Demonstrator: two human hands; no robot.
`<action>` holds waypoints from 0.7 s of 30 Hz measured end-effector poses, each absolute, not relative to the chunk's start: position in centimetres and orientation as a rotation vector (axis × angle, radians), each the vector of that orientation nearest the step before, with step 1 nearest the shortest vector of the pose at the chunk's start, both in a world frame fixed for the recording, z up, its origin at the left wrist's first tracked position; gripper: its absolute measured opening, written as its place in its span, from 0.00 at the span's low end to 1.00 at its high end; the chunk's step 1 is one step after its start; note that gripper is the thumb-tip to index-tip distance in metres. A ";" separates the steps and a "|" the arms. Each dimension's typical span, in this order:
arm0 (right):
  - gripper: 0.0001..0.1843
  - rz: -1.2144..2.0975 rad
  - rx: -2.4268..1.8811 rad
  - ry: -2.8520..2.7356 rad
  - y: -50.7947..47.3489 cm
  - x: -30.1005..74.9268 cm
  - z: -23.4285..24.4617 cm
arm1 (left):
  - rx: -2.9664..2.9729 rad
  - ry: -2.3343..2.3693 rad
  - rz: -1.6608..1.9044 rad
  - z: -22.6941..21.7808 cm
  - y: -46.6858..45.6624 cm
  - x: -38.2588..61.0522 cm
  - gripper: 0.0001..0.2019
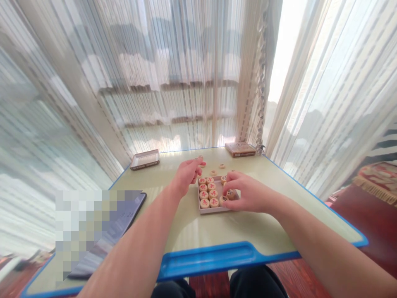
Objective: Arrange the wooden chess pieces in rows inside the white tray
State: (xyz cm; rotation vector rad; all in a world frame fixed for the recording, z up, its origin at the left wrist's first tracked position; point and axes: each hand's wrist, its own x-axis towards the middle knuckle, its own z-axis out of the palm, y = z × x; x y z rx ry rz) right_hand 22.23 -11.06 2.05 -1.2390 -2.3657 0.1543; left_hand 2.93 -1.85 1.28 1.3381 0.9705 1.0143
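A small shallow tray (pixel 201 210) sits in the middle of the pale green table (pixel 217 227) and holds several round wooden chess discs (pixel 208 191) with red marks. My right hand (pixel 248 192) rests over the tray's right side, fingers pinched on a disc with a dark mark (pixel 230 193). My left hand (pixel 187 174) hovers just left of and behind the tray, its fingers curled together at a disc (pixel 200 157). A few loose discs (pixel 217 169) lie on the table behind the tray.
A flat empty box half (pixel 144 159) lies at the back left and a brown box (pixel 240 148) at the back right. A dark tablet (pixel 124 215) lies at the left. The table has a blue rim (pixel 211 258). Sheer curtains hang behind.
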 end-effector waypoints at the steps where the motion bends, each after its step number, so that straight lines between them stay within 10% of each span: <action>1: 0.08 0.162 -1.235 -2.364 -11.0 22.3 2.0 | 1.344 0.968 1.014 1.3 -1.8 2.9 0.19; 21: 0.14 0.208 -1.159 -2.476 -11.0 22.7 2.3 | 1.421 0.920 1.050 1.2 -1.7 2.4 0.18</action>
